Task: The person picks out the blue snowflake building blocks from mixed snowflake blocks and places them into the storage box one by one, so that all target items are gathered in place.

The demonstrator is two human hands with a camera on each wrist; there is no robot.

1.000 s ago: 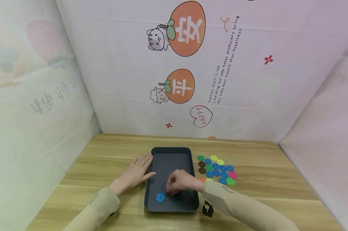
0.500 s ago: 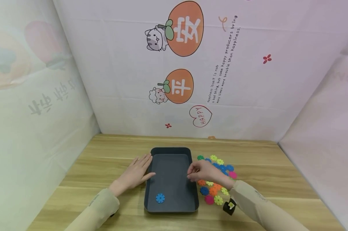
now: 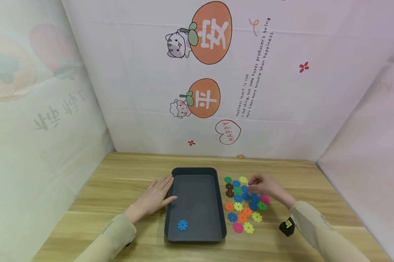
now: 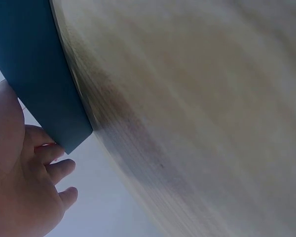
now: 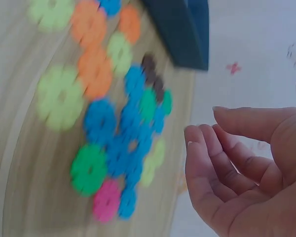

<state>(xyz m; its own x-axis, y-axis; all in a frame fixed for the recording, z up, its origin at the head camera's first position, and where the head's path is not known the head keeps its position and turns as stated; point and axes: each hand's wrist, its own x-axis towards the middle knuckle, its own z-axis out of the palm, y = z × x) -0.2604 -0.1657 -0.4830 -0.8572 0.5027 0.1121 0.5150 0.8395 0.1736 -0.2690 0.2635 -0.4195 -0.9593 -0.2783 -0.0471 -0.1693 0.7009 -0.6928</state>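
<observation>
My left hand (image 3: 154, 194) rests on the left rim of a dark grey tray (image 3: 197, 235), its fingers extended; the left wrist view shows the fingers at the outer wall of the tray (image 4: 44, 74). Inside the tray, near its front left corner, lies one blue notched disc (image 3: 182, 225). My right hand (image 3: 266, 185) hovers over the far right part of a spread of coloured notched discs (image 3: 247, 211). In the right wrist view this hand (image 5: 246, 173) has loosely bent fingers, with a gap between thumb and fingertips and nothing held.
Blue, green, yellow, orange, pink and brown discs (image 5: 99, 121) lie on the wooden table (image 3: 135, 167) right of the tray, several touching or overlapping. A printed white sheet (image 3: 144, 109) stands behind the table, with white sheets on both sides.
My right hand has moved right, from inside the tray across its right rim to above the discs. The left hand and the blue disc in the tray have stayed put.
</observation>
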